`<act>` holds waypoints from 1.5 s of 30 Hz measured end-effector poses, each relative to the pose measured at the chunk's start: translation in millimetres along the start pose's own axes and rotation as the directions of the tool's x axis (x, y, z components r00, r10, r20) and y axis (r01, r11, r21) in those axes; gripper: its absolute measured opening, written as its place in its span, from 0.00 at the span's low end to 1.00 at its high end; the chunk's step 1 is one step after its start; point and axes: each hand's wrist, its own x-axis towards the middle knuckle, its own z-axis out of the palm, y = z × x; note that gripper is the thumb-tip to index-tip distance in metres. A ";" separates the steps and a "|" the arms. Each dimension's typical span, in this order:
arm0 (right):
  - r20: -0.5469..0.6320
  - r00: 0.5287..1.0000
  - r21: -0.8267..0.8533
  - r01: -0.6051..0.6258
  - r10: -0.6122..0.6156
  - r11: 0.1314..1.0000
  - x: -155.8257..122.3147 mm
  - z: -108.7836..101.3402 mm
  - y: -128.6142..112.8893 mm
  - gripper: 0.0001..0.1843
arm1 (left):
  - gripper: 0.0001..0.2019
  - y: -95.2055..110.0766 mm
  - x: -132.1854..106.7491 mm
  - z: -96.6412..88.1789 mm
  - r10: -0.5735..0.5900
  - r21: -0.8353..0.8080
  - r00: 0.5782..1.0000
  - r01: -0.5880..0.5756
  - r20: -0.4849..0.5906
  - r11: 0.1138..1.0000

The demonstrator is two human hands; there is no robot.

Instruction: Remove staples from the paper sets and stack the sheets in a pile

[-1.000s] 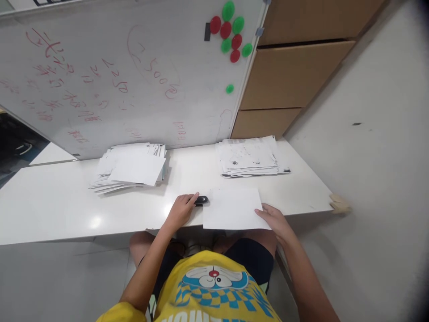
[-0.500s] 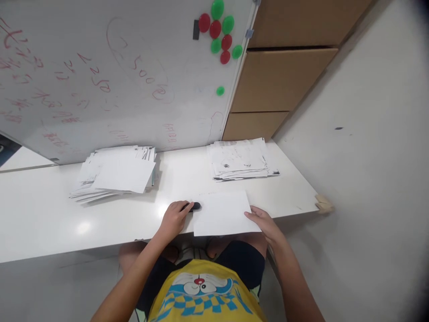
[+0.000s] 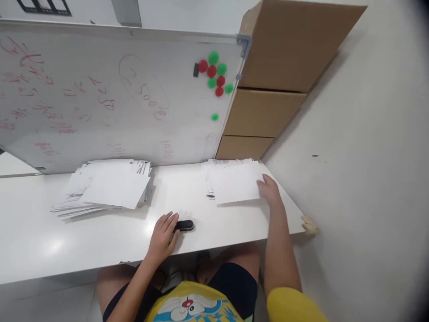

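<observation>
A black stapler [image 3: 185, 225] lies on the white table near its front edge. My left hand [image 3: 163, 237] is around the stapler's left end, fingers on one side and thumb on the other; that end is hidden under the hand. Farther right and back, my right hand [image 3: 269, 190] pinches the right edge of a white paper sheet [image 3: 236, 183]. That sheet is over the right paper stack [image 3: 210, 190] and covers most of it. Whether the sheet lies flat on the stack I cannot tell.
On the left of the table [image 3: 110, 241] sits a larger, uneven paper stack [image 3: 110, 183]. A whiteboard [image 3: 181, 129] with red writing and round magnets stands behind. Cardboard boxes [image 3: 264, 112] are piled at the back right, against the wall [image 3: 362, 179].
My right hand has carried the white sheet from beside the stapler back onto the right stack. My left hand stays at the stapler, its fingers straighter now. The view has tilted up.
</observation>
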 end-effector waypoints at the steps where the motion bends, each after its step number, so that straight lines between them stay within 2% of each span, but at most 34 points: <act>1: 0.004 1.000 -0.043 -0.001 0.001 0.999 15.0 8.5 -3.7 0.19 | 0.25 -8.2 2.3 -5.4 -0.054 0.010 0.997 0.054 -0.060 0.998; 3: -0.011 1.000 -0.104 -0.025 0.024 0.994 32.6 25.4 -11.2 0.23 | 0.23 -34.5 10.1 -23.3 -0.167 0.081 0.973 0.181 -0.158 0.980; 4: -0.056 0.998 -0.117 -0.012 0.006 0.993 33.9 32.6 -14.6 0.26 | 0.23 -51.5 14.6 -35.6 -0.202 0.145 0.962 0.230 -0.185 0.962; 6: -0.225 0.971 -0.111 0.060 -0.084 0.992 20.7 42.8 -20.7 0.35 | 0.25 -87.7 22.3 -64.4 -0.224 0.264 0.970 0.241 -0.093 0.934; 8: -0.418 0.887 -0.048 0.194 -0.196 0.980 -11.2 48.6 -26.4 0.40 | 0.23 -118.8 27.1 -94.2 -0.222 0.322 0.975 0.199 0.034 0.926; 9: -0.474 0.851 -0.001 0.257 -0.226 0.966 -32.1 51.2 -29.1 0.41 | 0.21 -130.9 28.7 -107.7 -0.215 0.340 0.973 0.176 0.082 0.924; 11: -0.509 0.821 0.051 0.326 -0.256 0.944 -77.4 58.6 -33.7 0.39 | 0.21 -148.5 30.9 -129.1 -0.228 0.384 0.967 0.170 0.111 0.908; 13: -0.499 0.829 0.103 0.345 -0.251 0.933 -119.4 68.9 -35.6 0.36 | 0.24 -159.6 32.8 -141.9 -0.298 0.430 0.950 0.232 0.094 0.872; 15: -0.436 0.877 0.188 0.310 -0.204 0.932 -151.8 78.8 -33.7 0.33 | 0.31 -165.6 33.6 -146.8 -0.402 0.463 0.909 0.312 0.108 0.830; 17: -0.349 0.929 0.283 0.232 -0.125 0.931 -174.1 84.4 -28.9 0.31 | 0.36 -166.2 31.1 -147.1 -0.481 0.484 0.859 0.350 0.174 0.802; 19: -0.280 0.959 0.357 0.150 -0.048 0.922 -188.6 85.4 -24.1 0.29 | 0.34 -160.1 24.9 -146.9 -0.505 0.477 0.835 0.361 0.217 0.802; 20: -0.258 0.966 0.386 0.114 -0.012 0.915 -193.9 84.9 -23.0 0.28 | 0.31 -153.9 20.7 -147.3 -0.502 0.452 0.839 0.372 0.211 0.811; 23: -0.186 0.977 0.457 -0.008 0.105 0.889 -206.7 83.5 -30.6 0.24 | 0.22 -119.3 7.8 -149.1 -0.490 0.272 0.867 0.452 0.089 0.850; 24: -0.136 0.980 0.477 -0.062 0.143 0.876 -210.9 83.8 -37.7 0.23 | 0.20 -101.7 4.2 -148.6 -0.510 0.169 0.860 0.499 0.029 0.850; 25: -0.058 0.985 0.491 -0.113 0.162 0.864 -215.2 84.4 -46.8 0.21 | 0.18 -81.2 1.4 -146.8 -0.554 0.035 0.832 0.555 -0.031 0.831; 26: 0.047 0.988 0.500 -0.152 0.149 0.853 -219.6 85.3 -57.6 0.20 | 0.16 -58.6 -0.7 -143.5 -0.624 -0.134 0.779 0.612 -0.068 0.779; 27: 0.169 0.980 0.515 -0.176 0.101 0.839 -223.9 86.3 -69.3 0.20 | 0.14 -34.9 -1.9 -138.7 -0.715 -0.339 0.695 0.657 -0.074 0.673; 28: 0.288 0.957 0.545 -0.189 0.030 0.817 -227.9 87.1 -81.3 0.22 | 0.14 -11.4 -2.5 -132.4 -0.808 -0.553 0.588 0.665 -0.026 0.502; 29: 0.389 0.920 0.591 -0.207 -0.050 0.780 -231.3 87.5 -92.8 0.26 | 0.15 10.4 -2.3 -125.2 -0.871 -0.734 0.483 0.623 0.088 0.271; 30: 0.469 0.875 0.640 -0.245 -0.118 0.728 -234.2 87.4 -103.1 0.31 | 0.17 29.3 -1.6 -117.6 -0.885 -0.832 0.417 0.551 0.206 0.066; 32: 0.604 0.780 0.682 -0.401 -0.162 0.611 -238.2 85.0 -118.7 0.41 | 0.19 54.2 0.6 -104.5 -0.856 -0.861 0.389 0.494 0.342 -0.120; 34: 0.727 0.677 0.623 -0.578 -0.115 0.527 -240.5 80.6 -126.6 0.42 | 0.18 61.2 3.1 -99.3 -0.799 -0.832 0.391 0.505 0.457 -0.228; 35: 0.766 0.637 0.588 -0.640 -0.087 0.494 -241.5 78.0 -128.1 0.40 | 0.17 59.4 4.5 -100.4 -0.762 -0.808 0.386 0.512 0.520 -0.292; 36: 0.785 0.615 0.573 -0.679 -0.070 0.459 -242.9 75.4 -128.2 0.38 | 0.16 55.0 6.2 -103.7 -0.729 -0.782 0.376 0.520 0.572 -0.345; 38: 0.785 0.613 0.594 -0.709 -0.085 0.380 -247.5 71.6 -125.9 0.34 | 0.15 42.6 11.5 -113.4 -0.714 -0.759 0.360 0.537 0.601 -0.368; 41: 0.777 0.607 0.627 -0.721 -0.169 0.295 -261.6 73.0 -119.8 0.35 | 0.15 27.8 23.1 -124.8 -0.739 -0.765 0.359 0.560 0.570 -0.318; 45: 0.818 0.556 0.575 -0.796 -0.147 0.191 -287.1 84.0 -113.6 0.31 | 0.18 31.8 28.4 -122.5 -0.703 -0.730 0.356 0.595 0.615 -0.337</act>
